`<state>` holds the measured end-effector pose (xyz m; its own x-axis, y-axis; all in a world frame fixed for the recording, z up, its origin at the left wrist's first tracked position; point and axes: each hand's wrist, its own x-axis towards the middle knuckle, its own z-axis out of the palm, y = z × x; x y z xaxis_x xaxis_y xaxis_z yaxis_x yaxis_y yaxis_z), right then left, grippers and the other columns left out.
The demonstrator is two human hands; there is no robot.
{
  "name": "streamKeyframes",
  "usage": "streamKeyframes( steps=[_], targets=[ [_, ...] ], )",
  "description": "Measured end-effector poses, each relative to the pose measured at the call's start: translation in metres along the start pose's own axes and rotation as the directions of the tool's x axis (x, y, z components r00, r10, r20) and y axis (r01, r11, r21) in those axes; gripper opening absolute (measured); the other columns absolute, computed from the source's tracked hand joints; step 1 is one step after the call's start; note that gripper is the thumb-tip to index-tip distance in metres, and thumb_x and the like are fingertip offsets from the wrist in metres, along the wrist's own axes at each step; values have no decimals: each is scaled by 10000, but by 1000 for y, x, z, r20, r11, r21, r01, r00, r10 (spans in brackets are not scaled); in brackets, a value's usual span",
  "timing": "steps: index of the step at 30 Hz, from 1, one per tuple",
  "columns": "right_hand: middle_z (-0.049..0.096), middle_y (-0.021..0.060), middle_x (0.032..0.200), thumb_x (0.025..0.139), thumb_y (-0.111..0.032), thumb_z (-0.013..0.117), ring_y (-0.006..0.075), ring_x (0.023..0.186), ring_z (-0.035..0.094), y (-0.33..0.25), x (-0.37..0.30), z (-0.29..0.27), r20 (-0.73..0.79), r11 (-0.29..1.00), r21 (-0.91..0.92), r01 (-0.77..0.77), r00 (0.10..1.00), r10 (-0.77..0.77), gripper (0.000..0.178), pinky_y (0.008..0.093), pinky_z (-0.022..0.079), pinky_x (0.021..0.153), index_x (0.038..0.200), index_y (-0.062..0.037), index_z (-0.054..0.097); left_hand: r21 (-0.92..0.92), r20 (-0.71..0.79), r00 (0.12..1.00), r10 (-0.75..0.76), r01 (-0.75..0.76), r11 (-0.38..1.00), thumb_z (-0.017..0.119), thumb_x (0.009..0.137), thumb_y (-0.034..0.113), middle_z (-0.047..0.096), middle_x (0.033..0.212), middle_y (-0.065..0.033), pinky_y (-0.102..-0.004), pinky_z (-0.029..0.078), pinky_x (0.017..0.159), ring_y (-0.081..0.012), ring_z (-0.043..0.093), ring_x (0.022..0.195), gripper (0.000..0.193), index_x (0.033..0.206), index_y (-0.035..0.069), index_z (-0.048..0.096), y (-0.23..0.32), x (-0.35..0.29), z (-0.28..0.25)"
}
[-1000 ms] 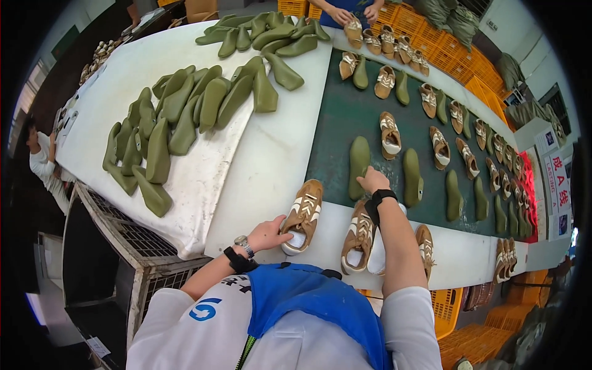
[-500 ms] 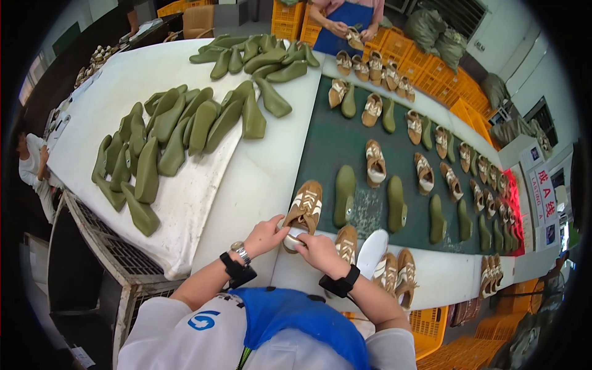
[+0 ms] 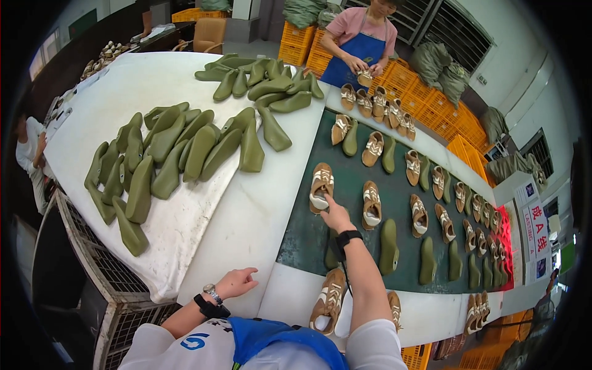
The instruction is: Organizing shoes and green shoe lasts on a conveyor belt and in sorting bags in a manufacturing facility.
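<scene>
Right hand [image 3: 336, 216] — grip on shoe [image 3: 322, 180], near mat edge [image 3: 293, 225], left hand [image 3: 236, 284] loose above roomy tabletop [image 3: 243, 225]

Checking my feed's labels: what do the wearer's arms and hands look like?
Short white sleeves; no gloves. The left hand has a silver watch and a black strap at its wrist; the right hand has a black wristband with a thin dark cable.
</scene>
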<state>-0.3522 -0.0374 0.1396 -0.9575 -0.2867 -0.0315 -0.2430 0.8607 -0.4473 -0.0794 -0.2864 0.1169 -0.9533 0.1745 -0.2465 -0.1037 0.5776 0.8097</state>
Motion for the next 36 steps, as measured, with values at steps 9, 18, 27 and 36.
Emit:
streamKeyframes(
  steps=[9,18,27,36],
  targets=[
    [657,128,802,794,-118,611,193,710,636,-9,-177,-68,314,945,200,259,897,-312,348,302,497,662,1127,-26,568,413,-782,605,148,326,851,675,708,190,396,1281,-218,-466,363,954,-393,395,1153,636,1271,63,408,-70,-65,-98],
    [565,139,1118,768,-310,657,261,1016,534,-78,-276,-70,572,964,265,-26,809,-136,496,466,340,963,1218,-138,542,-371,-761,239,-603,602,707,717,654,427,294,1334,-224,-484,290,995,-425,306,1193,1015,1413,97,130,-191,-135,-202],
    [651,160,833,788,-120,623,300,763,638,-168,-282,-23,376,898,271,346,821,-430,321,343,502,686,1099,-47,589,-491,-745,164,-647,521,698,717,594,274,349,1276,-244,-428,301,1012,-427,355,1161,977,1377,91,163,-169,-127,-175],
    [614,118,1054,888,-275,566,245,901,626,-236,-237,66,693,693,649,-316,621,-366,433,347,510,754,1263,-85,460,-998,-47,983,-178,-54,-36,573,841,131,491,1256,-93,-301,428,928,-165,517,1095,580,1360,41,329,-55,-180,-104]
  ],
)
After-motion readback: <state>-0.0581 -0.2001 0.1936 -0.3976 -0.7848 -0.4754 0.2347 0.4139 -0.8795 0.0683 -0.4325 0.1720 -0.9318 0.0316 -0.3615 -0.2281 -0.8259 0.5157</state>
